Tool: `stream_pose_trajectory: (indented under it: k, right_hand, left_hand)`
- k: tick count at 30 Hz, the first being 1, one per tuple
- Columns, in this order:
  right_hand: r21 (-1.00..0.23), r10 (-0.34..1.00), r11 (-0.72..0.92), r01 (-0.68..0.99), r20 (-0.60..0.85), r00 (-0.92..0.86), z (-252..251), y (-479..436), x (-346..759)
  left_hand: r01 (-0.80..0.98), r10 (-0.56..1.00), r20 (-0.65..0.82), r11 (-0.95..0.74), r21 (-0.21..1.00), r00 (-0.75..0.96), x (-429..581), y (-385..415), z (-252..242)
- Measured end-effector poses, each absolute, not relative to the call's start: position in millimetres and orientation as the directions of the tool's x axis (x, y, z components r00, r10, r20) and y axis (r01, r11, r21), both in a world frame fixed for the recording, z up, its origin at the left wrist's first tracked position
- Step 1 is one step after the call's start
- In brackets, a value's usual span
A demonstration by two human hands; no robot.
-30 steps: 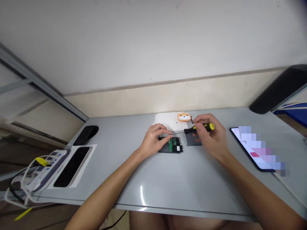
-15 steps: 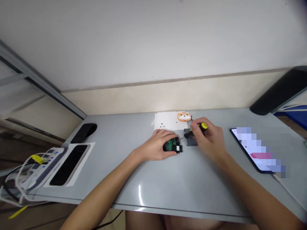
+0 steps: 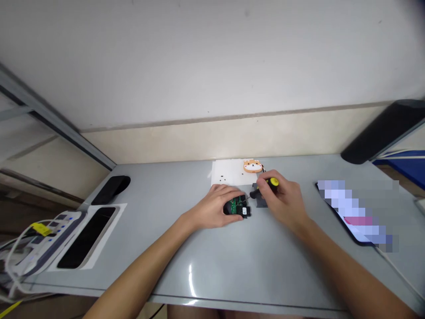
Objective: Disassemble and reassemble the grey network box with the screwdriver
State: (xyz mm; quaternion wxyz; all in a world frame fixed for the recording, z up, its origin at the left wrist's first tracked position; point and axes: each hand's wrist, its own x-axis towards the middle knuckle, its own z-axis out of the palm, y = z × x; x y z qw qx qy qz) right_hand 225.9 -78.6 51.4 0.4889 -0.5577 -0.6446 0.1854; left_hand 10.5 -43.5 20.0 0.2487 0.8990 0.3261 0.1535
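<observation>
My left hand (image 3: 214,208) lies curled over a small black device (image 3: 237,207) with a green circuit board showing, pressing it to the grey table (image 3: 212,248). My right hand (image 3: 282,200) grips a screwdriver (image 3: 265,187) with a black and yellow handle, its thin tip pointing left at the board. A dark grey cover plate (image 3: 260,201) lies under the right hand, mostly hidden. Behind the device is a white sheet (image 3: 229,173) with a few tiny dark screws on it.
An orange animal-shaped case (image 3: 253,166) sits at the sheet's far corner. A lit phone (image 3: 352,212) lies at the right. At the left are a dark phone on white paper (image 3: 84,237), a black pouch (image 3: 111,188) and a power strip (image 3: 43,241) with cables.
My left hand has slid from the device's far edge to cover its left side. My right hand has brought the screwdriver down and left until its tip meets the board.
</observation>
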Motion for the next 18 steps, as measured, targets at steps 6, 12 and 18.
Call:
stream_pose_trajectory:
  k: [6,12,18]
  right_hand:
    - [-0.772,0.899,0.317,0.552,0.429,0.084,52.0,-77.7,224.9]
    - [-0.789,0.914,0.304,0.534,0.4,0.07,54.3,-79.4,224.6]
    - [-0.825,0.944,0.237,0.513,0.32,0.079,55.6,-75.0,223.7]
  left_hand:
    - [0.5,0.663,0.125,-0.662,0.558,0.738,10.3,-43.6,19.1]
    - [0.494,0.656,0.139,-0.674,0.549,0.742,10.0,-43.9,17.9]
    - [0.505,0.659,0.151,-0.685,0.525,0.737,9.9,-43.9,15.8]
